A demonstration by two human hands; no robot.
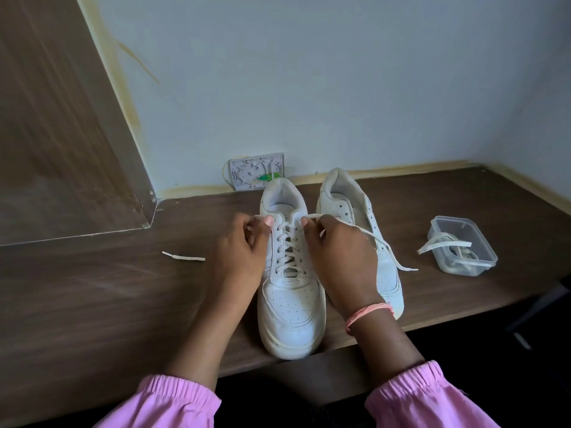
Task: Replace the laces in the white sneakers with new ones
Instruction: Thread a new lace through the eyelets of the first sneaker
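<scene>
Both the left hand [244, 242] and right hand [336, 245] are pinching lace [290, 251] ends at the near sneaker's [290, 301] top eyelets, seemingly finishing its lacing, with tightening likely next

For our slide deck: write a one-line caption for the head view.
Both hands, left hand and right hand, pinch lace ends on the near sneaker.

Left grip [244, 242], right grip [335, 245] pinched.

two white sneakers [290, 291] [355, 217], one plastic container [462, 246], two hands [244, 245] [340, 248]
</scene>
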